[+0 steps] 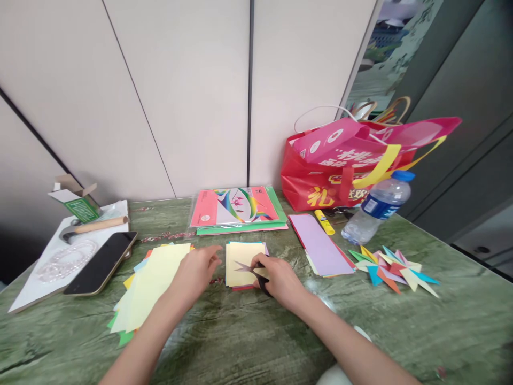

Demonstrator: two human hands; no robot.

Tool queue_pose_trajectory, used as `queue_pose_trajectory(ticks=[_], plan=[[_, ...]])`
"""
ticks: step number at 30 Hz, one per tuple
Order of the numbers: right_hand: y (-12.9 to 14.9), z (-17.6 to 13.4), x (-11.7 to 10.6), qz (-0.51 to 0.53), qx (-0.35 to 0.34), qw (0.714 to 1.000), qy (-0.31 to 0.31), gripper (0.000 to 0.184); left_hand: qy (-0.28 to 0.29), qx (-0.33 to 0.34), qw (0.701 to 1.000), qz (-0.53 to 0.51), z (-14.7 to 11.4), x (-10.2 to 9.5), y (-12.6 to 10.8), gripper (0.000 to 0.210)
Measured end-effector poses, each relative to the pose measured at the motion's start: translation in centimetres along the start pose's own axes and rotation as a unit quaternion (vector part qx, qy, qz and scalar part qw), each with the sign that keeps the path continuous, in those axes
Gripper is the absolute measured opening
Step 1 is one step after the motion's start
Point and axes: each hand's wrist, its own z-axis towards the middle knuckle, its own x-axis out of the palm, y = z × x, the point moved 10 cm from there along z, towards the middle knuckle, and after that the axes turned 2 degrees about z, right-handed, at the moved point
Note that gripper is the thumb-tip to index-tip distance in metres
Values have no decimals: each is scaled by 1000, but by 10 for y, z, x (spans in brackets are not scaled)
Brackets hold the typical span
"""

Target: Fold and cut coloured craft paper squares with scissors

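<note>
My right hand grips a pair of scissors by their dark handles. The blades are slightly apart and point left, over a small stack of square paper with a cream sheet on top and coloured edges beneath. Just left of that stack, my left hand holds nothing, its thumb and fingers a little apart. Under and beside the left wrist lies a fanned pile of larger coloured paper, pale yellow uppermost. Right of my right hand rests a stack of long paper strips, lilac on top.
Packs of coloured paper lie at the back, near a red bag. On the right are a glue stick, a water bottle and folded paper pieces. A phone, beads, hammer-like tool and green box are left.
</note>
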Motion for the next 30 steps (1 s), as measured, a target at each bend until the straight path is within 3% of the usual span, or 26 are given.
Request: queue_pose_trajectory(ticks=[14, 19, 26, 30], plan=[[3, -1, -3, 38, -21, 999, 6, 30, 63, -2, 998, -2, -1, 19, 2, 33], [-1, 0, -8, 77, -14, 997, -17, 28, 78, 4, 995, -56, -2, 20, -3, 20], [-4, 0, -26, 131, -5, 986, -107, 10, 81, -4, 980, -180, -5, 20, -21, 18], [-4, -7, -45, 164, 3, 967, -195, 10, 33, -28, 960, -276, -6, 15, -22, 25]])
